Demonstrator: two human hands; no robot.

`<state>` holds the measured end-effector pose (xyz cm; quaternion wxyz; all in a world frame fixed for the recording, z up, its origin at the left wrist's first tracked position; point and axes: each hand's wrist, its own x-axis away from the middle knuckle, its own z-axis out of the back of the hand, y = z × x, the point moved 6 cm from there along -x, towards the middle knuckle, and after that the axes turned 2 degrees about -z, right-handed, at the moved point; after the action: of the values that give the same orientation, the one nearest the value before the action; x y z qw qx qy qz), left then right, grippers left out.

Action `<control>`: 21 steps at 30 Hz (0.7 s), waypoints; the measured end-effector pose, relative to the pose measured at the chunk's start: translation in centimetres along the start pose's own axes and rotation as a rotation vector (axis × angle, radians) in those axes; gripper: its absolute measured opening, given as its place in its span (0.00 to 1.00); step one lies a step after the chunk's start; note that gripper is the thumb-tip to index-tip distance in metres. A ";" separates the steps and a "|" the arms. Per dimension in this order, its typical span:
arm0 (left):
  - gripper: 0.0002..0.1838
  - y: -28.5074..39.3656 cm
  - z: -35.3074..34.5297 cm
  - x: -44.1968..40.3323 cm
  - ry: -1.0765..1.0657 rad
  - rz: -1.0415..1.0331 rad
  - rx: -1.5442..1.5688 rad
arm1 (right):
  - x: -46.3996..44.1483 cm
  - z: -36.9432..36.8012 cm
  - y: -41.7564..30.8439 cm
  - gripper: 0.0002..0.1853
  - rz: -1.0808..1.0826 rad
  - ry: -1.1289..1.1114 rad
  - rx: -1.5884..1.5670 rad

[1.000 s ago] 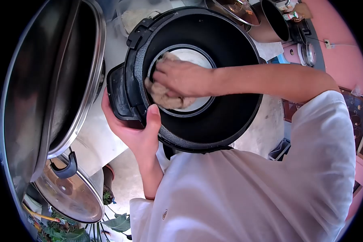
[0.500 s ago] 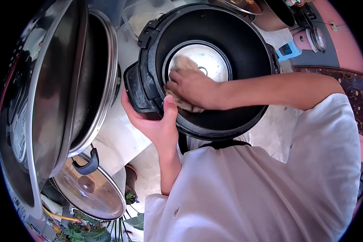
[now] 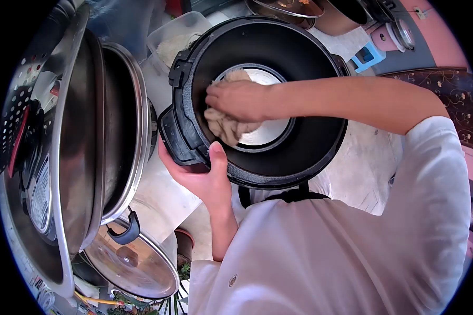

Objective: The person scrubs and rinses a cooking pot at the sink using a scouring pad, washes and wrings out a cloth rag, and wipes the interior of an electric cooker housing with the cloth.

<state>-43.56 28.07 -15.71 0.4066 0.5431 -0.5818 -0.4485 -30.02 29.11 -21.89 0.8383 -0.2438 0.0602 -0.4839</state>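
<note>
The black electric pressure cooker base [image 3: 310, 142] is tipped so that its inside faces me, with a silvery round heating plate [image 3: 270, 134] at the bottom. My left hand [image 3: 202, 176] is closed around its black side handle [image 3: 177, 137], thumb up against the rim and the other fingers mostly hidden underneath. Inside the cooker, my right hand [image 3: 242, 100] presses a crumpled beige cloth [image 3: 228, 128] against the left part of the heating plate and the wall beside it. The right forearm crosses over the cooker's right rim.
Large metal pans [image 3: 134, 68] stand on edge at the left. Below them leans a glass lid [image 3: 136, 262]. A clear plastic container [image 3: 181, 29] sits behind the cooker, and a blue stool [image 3: 369, 56] stands at the upper right. Plants [image 3: 184, 272] show at the bottom.
My right hand and the cloth have shifted left across the heating plate, toward the wall. The cooker sits slightly further left in view. My left hand keeps its hold on the handle.
</note>
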 end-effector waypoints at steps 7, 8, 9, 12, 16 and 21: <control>0.41 0.1 0.1 -0.2 0.026 -0.010 -0.009 | 1.5 1.1 -2.4 0.13 -0.035 0.029 0.012; 0.41 0.3 0.0 -0.3 0.015 -0.014 -0.027 | 1.0 3.1 -1.3 0.15 -0.163 0.057 0.088; 0.42 0.4 0.1 -0.1 0.001 -0.006 -0.052 | 0.3 3.8 1.1 0.15 -0.361 0.069 0.117; 0.42 0.2 0.2 -0.1 -0.001 0.018 -0.062 | 2.6 3.2 2.7 0.25 -0.633 0.011 0.255; 0.42 0.4 -0.1 -0.1 0.031 0.025 0.025 | 1.7 1.8 -3.2 0.31 -0.288 -0.016 0.279; 0.42 0.2 0.5 -0.1 0.006 0.016 -0.008 | 2.3 3.9 0.2 0.32 -0.478 -0.201 0.027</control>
<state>-44.04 28.23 -15.64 0.4138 0.5382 -0.5831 -0.4461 -27.37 28.64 -18.25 0.7052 -0.2867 -0.0892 -0.6423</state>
